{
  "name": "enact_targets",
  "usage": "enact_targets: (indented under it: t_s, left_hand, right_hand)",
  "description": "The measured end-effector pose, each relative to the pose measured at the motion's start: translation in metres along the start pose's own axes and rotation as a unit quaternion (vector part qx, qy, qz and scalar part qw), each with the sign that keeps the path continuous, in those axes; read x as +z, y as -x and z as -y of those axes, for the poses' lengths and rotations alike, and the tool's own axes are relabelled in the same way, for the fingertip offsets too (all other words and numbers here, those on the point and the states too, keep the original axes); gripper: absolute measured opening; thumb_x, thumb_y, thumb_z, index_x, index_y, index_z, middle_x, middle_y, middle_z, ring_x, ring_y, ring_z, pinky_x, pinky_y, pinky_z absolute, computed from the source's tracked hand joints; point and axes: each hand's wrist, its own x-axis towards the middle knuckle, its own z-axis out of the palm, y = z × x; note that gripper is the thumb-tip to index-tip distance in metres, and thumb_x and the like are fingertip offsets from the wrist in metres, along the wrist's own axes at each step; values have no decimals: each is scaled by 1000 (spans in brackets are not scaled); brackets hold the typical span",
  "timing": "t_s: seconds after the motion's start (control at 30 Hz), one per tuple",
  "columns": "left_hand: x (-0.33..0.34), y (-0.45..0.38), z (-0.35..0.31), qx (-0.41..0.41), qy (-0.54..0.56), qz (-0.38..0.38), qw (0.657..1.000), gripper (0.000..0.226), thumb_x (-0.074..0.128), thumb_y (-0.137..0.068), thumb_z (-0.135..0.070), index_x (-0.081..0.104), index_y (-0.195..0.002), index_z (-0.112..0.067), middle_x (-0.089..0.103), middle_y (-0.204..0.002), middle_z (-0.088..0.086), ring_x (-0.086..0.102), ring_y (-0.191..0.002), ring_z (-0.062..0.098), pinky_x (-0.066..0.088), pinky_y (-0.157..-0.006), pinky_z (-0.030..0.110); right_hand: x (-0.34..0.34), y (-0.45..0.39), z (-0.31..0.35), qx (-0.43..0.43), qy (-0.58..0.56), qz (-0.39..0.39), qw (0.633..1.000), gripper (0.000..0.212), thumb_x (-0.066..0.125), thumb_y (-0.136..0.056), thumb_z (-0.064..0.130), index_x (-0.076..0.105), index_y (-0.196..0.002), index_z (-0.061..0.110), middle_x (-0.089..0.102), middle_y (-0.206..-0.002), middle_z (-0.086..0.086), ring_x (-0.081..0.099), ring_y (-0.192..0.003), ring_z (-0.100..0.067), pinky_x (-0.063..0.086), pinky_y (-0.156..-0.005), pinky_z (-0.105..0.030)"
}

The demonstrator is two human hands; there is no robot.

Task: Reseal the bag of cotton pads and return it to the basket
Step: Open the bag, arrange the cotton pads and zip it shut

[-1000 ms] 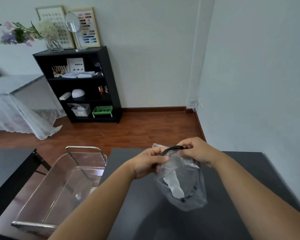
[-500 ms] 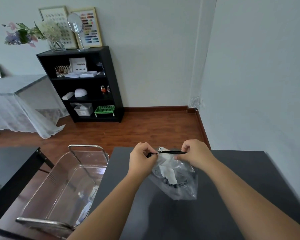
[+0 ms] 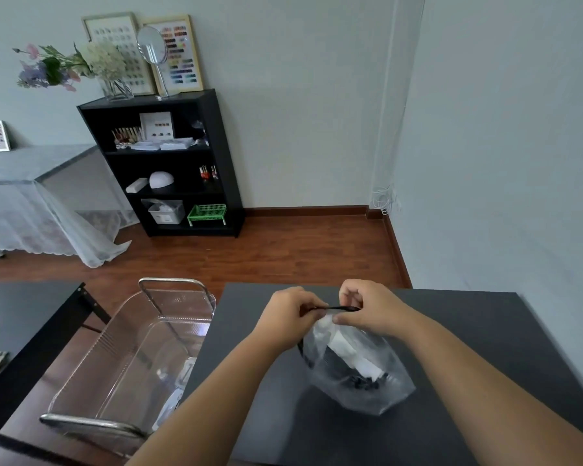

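A clear plastic bag of white cotton pads [image 3: 357, 371] rests on the dark table [image 3: 468, 331], its black top strip [image 3: 342, 308] pulled level between my hands. My left hand [image 3: 288, 314] pinches the left end of the strip, and my right hand [image 3: 367, 307] pinches the right end and the bag's top. The two hands are close together above the bag. A clear basket with metal handles [image 3: 142, 358] stands to the left of the table, lower down, with a few items lying in its bottom.
A second dark table [image 3: 24, 314] sits at the left. Behind, on the wooden floor, stand a black shelf unit [image 3: 169, 163] with small items and a cloth-covered table [image 3: 31, 196]. A grey wall [image 3: 502, 163] runs along the right.
My hands have drawn closer together along the black strip, and the bag's mouth went from open and rounded to flat and narrow. The bag hangs lower on the table.
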Motion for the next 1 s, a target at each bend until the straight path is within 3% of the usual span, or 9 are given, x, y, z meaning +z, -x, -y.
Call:
enact_targets:
  t_s: [0.1, 0.2, 0.37, 0.5, 0.6, 0.67, 0.8, 0.9, 1.0]
  left_hand:
    - [-5, 1, 6, 6, -21, -68, 997, 18, 71, -83, -13, 77, -89, -29, 58, -76, -12, 58, -72, 1, 45, -69, 13]
    - [-9, 6, 10, 7, -26, -77, 997, 18, 68, -84, -12, 73, -84, -29, 57, -82, -14, 58, -75, 1, 43, -68, 9]
    - [-7, 12, 5, 8, 57, -11, 998, 14, 66, -79, -21, 59, -81, -33, 65, -96, -16, 61, -95, -3, 50, -83, 20]
    - [-4, 8, -2, 46, -1, -47, 998, 18, 74, -84, -29, 71, -101, -32, 67, -86, -12, 64, -78, 2, 55, -74, 27]
    - [-2, 9, -5, 72, -79, -110, 988, 12, 70, -87, -34, 76, -96, -32, 64, -81, -11, 61, -70, 6, 51, -56, 27]
    - [-2, 10, -6, 82, -117, -145, 979, 10, 68, -88, -36, 76, -92, -32, 62, -77, -11, 58, -64, 8, 44, -48, 24]
    - [-12, 12, -1, 41, -108, -200, 973, 7, 68, -89, -30, 74, -88, -27, 63, -80, -13, 58, -66, 7, 47, -50, 24]
    - [-23, 13, 10, 18, -56, -198, 978, 5, 68, -88, -21, 69, -83, -21, 62, -86, -14, 59, -75, 3, 47, -62, 17]
    - [-31, 20, 14, 23, 22, -119, 992, 15, 67, -82, -11, 59, -75, -21, 63, -99, -14, 59, -95, -2, 40, -79, 5]
  right_hand:
    - [-14, 11, -3, 49, -100, 65, 992, 18, 80, -76, 33, 70, -88, 25, 66, -59, 13, 60, -55, -3, 45, -56, -16]
    - [-21, 19, -7, 73, -130, 77, 986, 9, 81, -77, 25, 77, -82, 19, 76, -75, 0, 69, -68, -9, 52, -65, -22]
    - [-7, 14, 5, 21, 5, -59, 998, 10, 78, -76, 23, 71, -69, 26, 71, -66, 5, 60, -55, -1, 49, -56, -19]
    - [6, 12, 15, -29, 23, -106, 994, 16, 70, -78, 17, 66, -69, 29, 66, -58, 10, 58, -48, -3, 48, -49, -21]
    - [17, 11, 16, -57, 106, -165, 979, 11, 70, -82, 24, 64, -74, 27, 59, -58, 12, 55, -50, -5, 47, -49, -28]
    - [21, 9, 15, -59, 115, -181, 975, 14, 71, -82, 32, 62, -73, 26, 54, -54, 14, 51, -50, -3, 40, -47, -21]
    - [16, 14, 5, 35, -76, -40, 996, 38, 72, -82, 44, 56, -62, 16, 52, -54, 10, 44, -50, -3, 35, -51, -15]
    - [12, 23, -1, 31, -307, 12, 951, 21, 72, -86, 23, 69, -67, 14, 63, -64, 1, 56, -61, -9, 47, -62, -16]
    - [8, 23, 4, -1, -293, -7, 956, 11, 75, -83, 14, 75, -72, 17, 69, -68, 1, 60, -64, -9, 48, -63, -18]
